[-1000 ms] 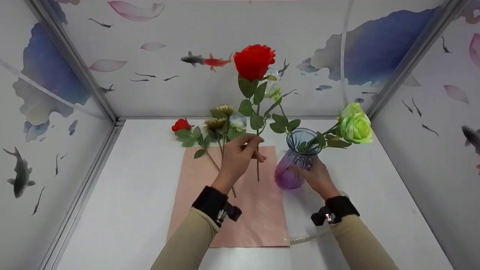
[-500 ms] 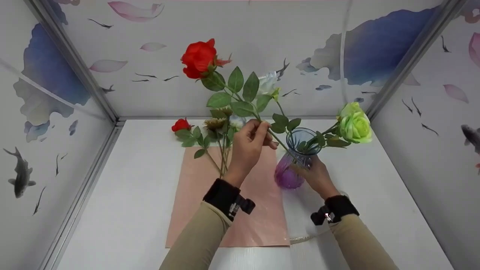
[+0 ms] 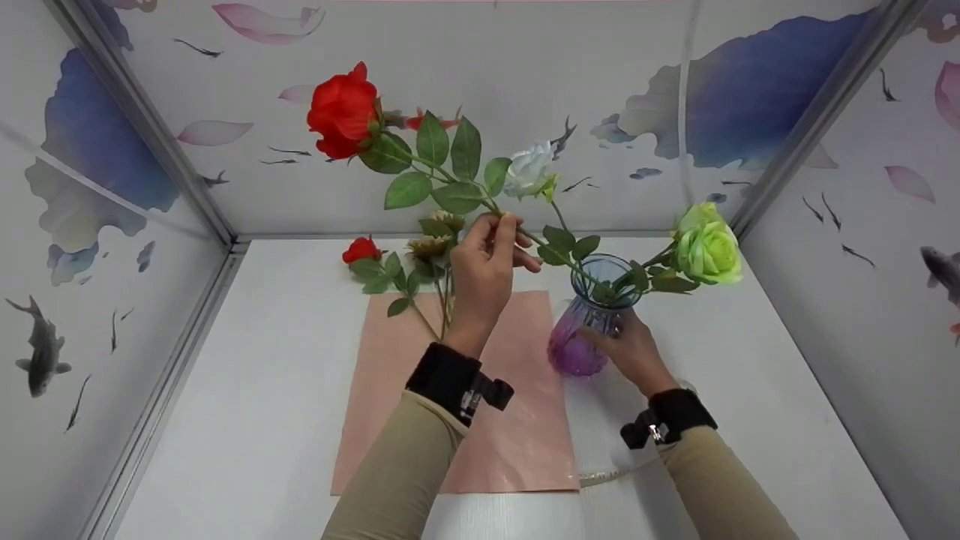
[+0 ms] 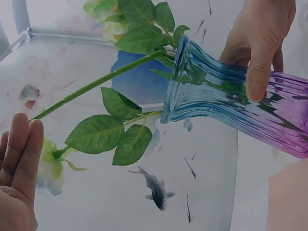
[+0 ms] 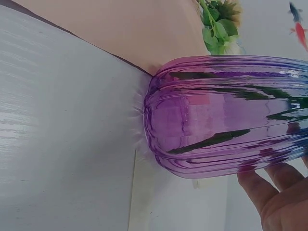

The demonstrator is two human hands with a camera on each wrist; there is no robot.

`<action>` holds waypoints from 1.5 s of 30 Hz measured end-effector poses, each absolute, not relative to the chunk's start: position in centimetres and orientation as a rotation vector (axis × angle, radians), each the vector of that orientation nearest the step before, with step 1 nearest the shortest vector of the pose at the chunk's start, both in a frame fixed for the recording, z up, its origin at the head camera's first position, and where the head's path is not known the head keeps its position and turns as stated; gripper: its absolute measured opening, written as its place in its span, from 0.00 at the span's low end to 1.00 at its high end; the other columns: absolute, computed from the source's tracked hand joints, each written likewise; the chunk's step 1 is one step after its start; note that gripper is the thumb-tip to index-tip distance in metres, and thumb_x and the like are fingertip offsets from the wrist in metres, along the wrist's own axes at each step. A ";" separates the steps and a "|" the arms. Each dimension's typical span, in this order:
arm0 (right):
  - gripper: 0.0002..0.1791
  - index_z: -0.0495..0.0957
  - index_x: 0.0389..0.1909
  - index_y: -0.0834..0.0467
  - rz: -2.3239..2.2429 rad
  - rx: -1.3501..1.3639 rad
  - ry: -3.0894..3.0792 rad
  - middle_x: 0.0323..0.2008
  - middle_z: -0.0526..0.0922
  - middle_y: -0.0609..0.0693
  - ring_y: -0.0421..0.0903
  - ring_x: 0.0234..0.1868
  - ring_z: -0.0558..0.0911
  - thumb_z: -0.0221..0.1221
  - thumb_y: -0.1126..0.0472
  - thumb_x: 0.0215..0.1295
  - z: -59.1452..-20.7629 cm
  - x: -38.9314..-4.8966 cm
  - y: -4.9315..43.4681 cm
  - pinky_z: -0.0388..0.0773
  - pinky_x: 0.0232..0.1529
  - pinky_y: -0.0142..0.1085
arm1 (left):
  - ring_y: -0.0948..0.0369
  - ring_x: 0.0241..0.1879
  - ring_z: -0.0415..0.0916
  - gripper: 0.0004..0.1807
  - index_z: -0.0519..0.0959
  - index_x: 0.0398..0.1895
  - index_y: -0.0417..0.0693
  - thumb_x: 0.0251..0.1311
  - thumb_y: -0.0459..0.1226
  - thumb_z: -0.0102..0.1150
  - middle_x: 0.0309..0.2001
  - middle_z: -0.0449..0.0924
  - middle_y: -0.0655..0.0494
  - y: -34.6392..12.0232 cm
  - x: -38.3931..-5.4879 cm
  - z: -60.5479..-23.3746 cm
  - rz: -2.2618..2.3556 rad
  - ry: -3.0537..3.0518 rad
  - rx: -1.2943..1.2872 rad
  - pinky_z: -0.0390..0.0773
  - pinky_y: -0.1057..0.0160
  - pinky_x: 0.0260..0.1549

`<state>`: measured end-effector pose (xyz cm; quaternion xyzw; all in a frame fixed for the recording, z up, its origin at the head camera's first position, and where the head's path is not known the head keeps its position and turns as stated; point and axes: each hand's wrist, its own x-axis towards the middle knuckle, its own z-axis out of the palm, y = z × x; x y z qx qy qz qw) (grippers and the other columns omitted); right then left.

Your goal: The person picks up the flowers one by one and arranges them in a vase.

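My left hand (image 3: 484,274) pinches the stem of a red rose (image 3: 343,112) between thumb and fingers. The bloom leans up to the left, and the lower stem slants down into the mouth of a blue-to-purple glass vase (image 3: 581,349). Around the vase's right side curls my right hand (image 3: 637,352), thumb across the front in the head view. A pale blue-white rose (image 3: 530,171) and a green rose (image 3: 709,244) stand in the same vase, leaning out opposite ways. Through the purple glass (image 5: 211,115), the right wrist view shows dark stems inside.
A pink sheet of wrapping paper (image 3: 517,442) lies on the white table (image 3: 225,420). On its far left part rest more flowers, including a smaller red rose (image 3: 361,250) and brownish blooms (image 3: 431,247). A pale ribbon (image 3: 604,477) lies by the sheet's right edge. Printed walls enclose the table.
The red rose has tilted from upright to leaning left, and its stem end has moved from over the paper into the vase mouth. My right hand stays on the vase.
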<state>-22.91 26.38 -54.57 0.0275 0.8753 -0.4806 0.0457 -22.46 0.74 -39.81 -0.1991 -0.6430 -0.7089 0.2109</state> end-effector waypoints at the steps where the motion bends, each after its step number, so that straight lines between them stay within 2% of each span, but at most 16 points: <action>1: 0.61 0.49 0.80 0.60 -1.468 0.084 2.674 0.76 0.60 0.66 0.65 0.77 0.59 0.68 0.32 0.58 -54.6 -22.9 26.4 0.59 0.73 0.58 | 0.57 0.24 0.85 0.14 0.79 0.47 0.41 0.80 0.41 0.47 0.35 0.82 0.44 0.8 -22.5 -39.8 -1.948 -1.805 -0.542 0.86 0.59 0.37; 5: 0.61 0.49 0.80 0.61 -1.463 0.074 2.680 0.76 0.60 0.66 0.65 0.77 0.59 0.68 0.32 0.58 -54.5 -22.9 26.4 0.59 0.73 0.58 | 0.61 0.23 0.84 0.14 0.79 0.47 0.41 0.80 0.41 0.47 0.34 0.83 0.45 1.3 -22.9 -40.0 -1.842 -1.878 -0.529 0.85 0.62 0.35; 12: 0.61 0.47 0.81 0.60 -1.425 0.093 2.683 0.77 0.58 0.66 0.65 0.77 0.59 0.66 0.32 0.60 -54.6 -22.9 26.4 0.60 0.73 0.58 | 0.62 0.20 0.80 0.16 0.79 0.47 0.37 0.81 0.40 0.46 0.33 0.82 0.41 2.6 -23.5 -40.6 -1.679 -2.023 -0.566 0.79 0.65 0.23; 20: 0.60 0.50 0.80 0.60 -1.429 0.098 2.709 0.76 0.61 0.66 0.65 0.76 0.61 0.67 0.31 0.59 -54.7 -22.9 26.4 0.61 0.73 0.58 | 0.66 0.16 0.75 0.15 0.78 0.40 0.39 0.80 0.40 0.47 0.31 0.82 0.48 4.2 -23.7 -41.2 -1.530 -2.208 -0.596 0.75 0.68 0.23; 24: 0.60 0.50 0.80 0.61 -1.443 0.093 2.709 0.75 0.62 0.66 0.64 0.76 0.61 0.68 0.32 0.59 -54.8 -22.9 26.4 0.60 0.73 0.58 | 0.66 0.16 0.70 0.15 0.77 0.42 0.40 0.81 0.41 0.45 0.27 0.76 0.54 4.9 -23.6 -41.4 -1.405 -2.356 -0.608 0.69 0.69 0.22; 27: 0.58 0.50 0.80 0.61 -1.444 0.092 2.708 0.76 0.62 0.66 0.63 0.77 0.61 0.68 0.34 0.61 -54.8 -23.0 26.4 0.60 0.73 0.59 | 0.61 0.18 0.69 0.15 0.75 0.43 0.41 0.82 0.42 0.43 0.23 0.70 0.55 5.4 -23.6 -41.4 -1.275 -2.473 -0.596 0.65 0.67 0.23; 30: 0.57 0.50 0.80 0.60 -1.447 0.086 2.710 0.76 0.62 0.66 0.63 0.77 0.60 0.68 0.37 0.62 -54.8 -23.0 26.4 0.60 0.73 0.58 | 0.54 0.23 0.78 0.16 0.74 0.44 0.42 0.82 0.43 0.41 0.23 0.74 0.50 6.0 -23.7 -41.3 -1.121 -2.562 -0.578 0.70 0.60 0.23; 34: 0.58 0.50 0.80 0.60 -1.458 0.068 2.712 0.75 0.62 0.65 0.63 0.77 0.61 0.68 0.35 0.61 -54.8 -23.0 26.5 0.60 0.73 0.58 | 0.46 0.31 0.86 0.16 0.75 0.48 0.43 0.82 0.44 0.40 0.29 0.84 0.43 7.0 -23.8 -41.2 -0.967 -2.638 -0.577 0.80 0.51 0.24; 38: 0.60 0.50 0.80 0.60 -1.470 0.041 2.714 0.75 0.63 0.66 0.63 0.76 0.62 0.67 0.32 0.59 -54.9 -22.9 26.5 0.61 0.73 0.57 | 0.45 0.32 0.87 0.16 0.75 0.52 0.45 0.82 0.45 0.39 0.33 0.87 0.42 8.0 -23.9 -41.0 -0.872 -2.712 -0.563 0.83 0.49 0.25; 45: 0.58 0.52 0.79 0.58 -1.508 0.019 2.714 0.74 0.65 0.65 0.61 0.75 0.64 0.68 0.33 0.59 -55.1 -22.9 26.7 0.65 0.71 0.55 | 0.50 0.32 0.87 0.17 0.76 0.57 0.50 0.82 0.46 0.39 0.38 0.89 0.48 9.2 -23.9 -40.9 -0.753 -2.786 -0.562 0.83 0.52 0.25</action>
